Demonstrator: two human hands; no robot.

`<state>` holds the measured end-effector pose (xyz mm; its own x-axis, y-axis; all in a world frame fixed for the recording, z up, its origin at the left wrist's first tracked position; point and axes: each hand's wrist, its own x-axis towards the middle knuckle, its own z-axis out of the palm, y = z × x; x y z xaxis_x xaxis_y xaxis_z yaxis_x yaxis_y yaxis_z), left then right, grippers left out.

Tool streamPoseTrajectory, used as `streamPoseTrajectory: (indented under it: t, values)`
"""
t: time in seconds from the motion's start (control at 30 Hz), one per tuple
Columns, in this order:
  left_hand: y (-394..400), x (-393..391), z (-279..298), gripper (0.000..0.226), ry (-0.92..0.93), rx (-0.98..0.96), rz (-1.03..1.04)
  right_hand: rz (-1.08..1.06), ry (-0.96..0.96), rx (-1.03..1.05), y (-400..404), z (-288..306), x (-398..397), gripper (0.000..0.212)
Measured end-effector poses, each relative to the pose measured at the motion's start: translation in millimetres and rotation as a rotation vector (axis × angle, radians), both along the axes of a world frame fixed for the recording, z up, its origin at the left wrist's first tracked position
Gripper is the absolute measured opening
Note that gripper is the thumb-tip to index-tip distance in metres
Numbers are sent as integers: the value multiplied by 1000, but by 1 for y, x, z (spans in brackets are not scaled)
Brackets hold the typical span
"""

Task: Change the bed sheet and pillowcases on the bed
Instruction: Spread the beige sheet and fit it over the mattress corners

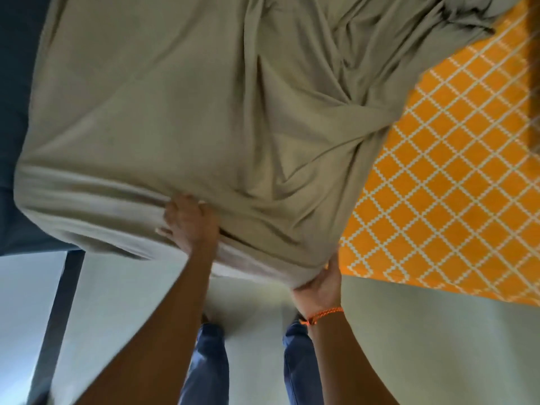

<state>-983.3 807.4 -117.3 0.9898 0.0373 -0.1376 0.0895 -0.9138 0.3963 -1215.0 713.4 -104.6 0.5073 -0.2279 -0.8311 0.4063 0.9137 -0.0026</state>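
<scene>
Sheet (181, 112), grey-green, lies over part of the mattress (455, 176); orange patterned cover exposed at right, so fitting is unfinished (pillowcases not in view). Left hand (191, 222) grips the near edge fold. Right hand (321, 283) curls under the hem, pinching it.

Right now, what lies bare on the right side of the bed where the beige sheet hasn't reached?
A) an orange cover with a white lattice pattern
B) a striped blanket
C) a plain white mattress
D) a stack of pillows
A: right of the bunched beige sheet, the orange cover with its white lattice pattern lies uncovered.
</scene>
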Motion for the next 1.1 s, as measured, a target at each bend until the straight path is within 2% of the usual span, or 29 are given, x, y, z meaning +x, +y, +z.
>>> streamPoseTrajectory:
  t: [0.03,0.1,0.13,0.17,0.2,0.23,0.27,0.3,0.37,0.4,0.47,0.53,0.6,0.63,0.7,0.77,0.8,0.83,0.9,0.93,1.0,1.07,1.1]
  values:
    - [-13,-23,8,29,-101,-97,-127,214,58,5,0,2,-6,38]
    - [-40,-64,19,27,-179,-329,-371,845,93,-207,-7,3,-11,21]
    - [-54,-82,24,34,-114,-404,-459,1141,108,-389,-17,6,-9,11]
    - [-68,-98,30,51,19,-430,-537,1350,142,-576,-29,9,-7,17]
    - [-81,-113,31,69,169,-390,-612,1421,144,-650,-42,5,-5,28]
    - [-90,-125,30,78,276,-296,-692,1399,151,-670,-55,4,-4,34]
    - [-99,-135,29,71,334,-190,-763,1355,158,-708,-68,8,-3,35]
    - [-105,-141,26,52,365,-93,-802,1318,163,-735,-79,5,-4,32]
    - [-114,-145,22,17,401,-71,-711,1231,178,-779,-91,-17,-4,29]
    - [-117,-144,22,12,409,-149,-629,1150,249,-746,-95,-22,1,26]
    - [-120,-137,28,7,455,-461,-498,766,401,-618,-106,-34,10,21]
    - [-124,-139,44,11,587,-843,-319,325,297,-409,-121,-36,19,27]
    - [-119,-138,58,17,669,-1093,38,162,132,-308,-134,-24,41,45]
    - [-114,-140,59,12,672,-1139,156,144,109,-350,-143,-16,50,51]
    - [-109,-143,62,12,607,-998,168,149,45,-433,-166,-4,62,54]
    - [-104,-147,58,28,448,-648,27,188,-6,-450,-186,4,65,52]
    - [-104,-153,60,32,382,-575,30,213,5,-443,-192,5,62,48]
    - [-105,-161,64,31,314,-563,45,265,102,-469,-201,6,52,45]
    - [-107,-177,65,26,195,-502,61,374,474,-553,-218,4,21,54]
    - [-109,-188,64,25,166,-470,89,432,682,-589,-225,4,-3,55]
    - [-117,-210,61,25,161,-449,121,507,911,-702,-236,14,-50,47]
    - [-130,-234,60,28,124,-426,80,395,874,-763,-245,27,-87,39]
    - [-139,-251,60,31,97,-398,29,287,765,-723,-251,35,-108,37]
